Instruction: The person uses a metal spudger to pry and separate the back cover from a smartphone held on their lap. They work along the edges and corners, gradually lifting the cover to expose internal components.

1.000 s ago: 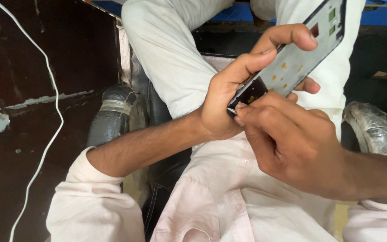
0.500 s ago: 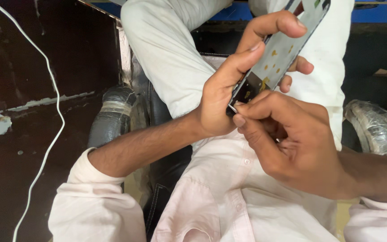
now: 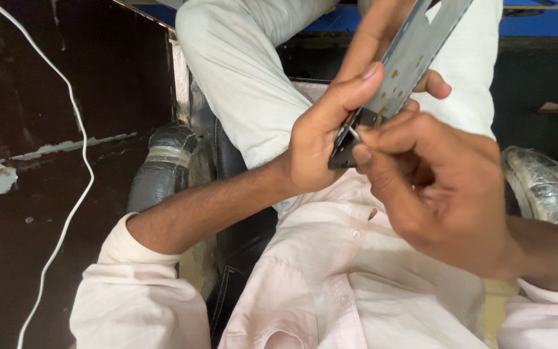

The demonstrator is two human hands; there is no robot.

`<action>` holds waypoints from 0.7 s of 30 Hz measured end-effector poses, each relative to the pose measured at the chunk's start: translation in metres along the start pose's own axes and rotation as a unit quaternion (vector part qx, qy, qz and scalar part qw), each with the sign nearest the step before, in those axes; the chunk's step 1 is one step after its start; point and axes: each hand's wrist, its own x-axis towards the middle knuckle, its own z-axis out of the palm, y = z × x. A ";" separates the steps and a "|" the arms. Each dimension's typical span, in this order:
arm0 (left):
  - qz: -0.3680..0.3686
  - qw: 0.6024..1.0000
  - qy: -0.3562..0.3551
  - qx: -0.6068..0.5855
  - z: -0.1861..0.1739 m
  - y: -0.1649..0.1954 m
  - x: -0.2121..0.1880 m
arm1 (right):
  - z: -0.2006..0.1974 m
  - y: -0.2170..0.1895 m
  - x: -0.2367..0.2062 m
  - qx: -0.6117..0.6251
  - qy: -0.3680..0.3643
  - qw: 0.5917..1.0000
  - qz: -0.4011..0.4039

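White cable (image 3: 75,129) trails far to the left of my fingers, slack down the dark wall; not in play. Risk as I judge it: the thin metal plate (image 3: 414,55) is held tilted over my lap, so any twist from the tool hand could slip it out of the grip, or the small silvery part (image 3: 352,132) could drop into the shirt folds. Left hand (image 3: 324,139): fingers curled round the plate's lower end, thumb pressed flat on its face. Right hand (image 3: 434,187), just right of the thumb: fingers pinched together on the small part, touching the plate's bottom edge.
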 end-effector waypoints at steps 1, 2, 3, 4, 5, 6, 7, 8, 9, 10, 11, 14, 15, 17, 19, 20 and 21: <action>0.001 1.000 -0.001 0.012 -0.001 -0.001 -0.001 | 0.001 -0.001 0.000 -0.026 0.000 1.000 -0.014; 0.003 1.000 -0.002 0.009 -0.001 -0.002 -0.001 | 0.002 -0.003 -0.001 -0.031 -0.020 0.999 -0.013; 0.005 1.000 -0.003 0.007 -0.001 -0.004 -0.002 | 0.002 -0.004 -0.001 -0.035 -0.041 0.998 -0.012; 0.007 1.000 -0.006 -0.007 -0.001 -0.006 -0.002 | 0.002 -0.005 -0.001 -0.039 -0.060 0.997 -0.012; 0.005 1.000 -0.013 -0.021 -0.002 -0.007 -0.001 | 0.001 -0.005 0.000 -0.029 -0.062 0.998 -0.011; 0.002 0.999 -0.020 -0.035 -0.003 -0.007 0.000 | 0.000 -0.006 0.001 -0.018 -0.062 0.998 -0.008; -0.003 0.998 -0.025 -0.052 -0.004 -0.007 0.002 | -0.002 -0.007 0.002 -0.007 -0.064 0.998 -0.001; -0.006 0.998 -0.027 -0.060 -0.004 -0.006 0.002 | -0.002 -0.009 0.002 -0.021 -0.065 0.998 0.003; -0.008 0.997 -0.030 -0.068 -0.003 -0.005 0.003 | -0.002 -0.011 0.003 -0.034 -0.066 0.997 0.000; -0.011 0.997 -0.033 -0.067 -0.003 -0.002 0.002 | -0.003 -0.012 0.005 -0.048 -0.065 0.997 -0.005; -0.016 0.997 -0.035 -0.074 -0.002 0.001 0.002 | -0.004 -0.013 0.007 -0.049 -0.064 0.997 -0.022; -0.027 0.992 -0.035 -0.121 0.004 0.010 0.000 | -0.014 -0.020 0.010 -0.063 -0.054 0.995 -0.048; -0.028 0.988 -0.031 -0.148 0.007 0.012 0.000 | -0.017 -0.022 0.011 -0.074 -0.051 0.995 -0.051; -0.024 0.980 -0.021 -0.198 0.010 0.014 0.000 | -0.021 -0.024 0.012 -0.091 -0.053 0.992 -0.069; -0.022 0.982 -0.025 -0.186 0.011 0.016 0.000 | -0.022 -0.024 0.014 -0.108 -0.054 0.988 -0.098; -0.027 0.986 -0.033 -0.163 0.010 0.017 0.000 | -0.022 -0.024 0.015 -0.115 -0.057 0.987 -0.098; -0.031 0.989 -0.041 -0.140 0.009 0.017 0.001 | -0.021 -0.024 0.015 -0.122 -0.060 0.986 -0.098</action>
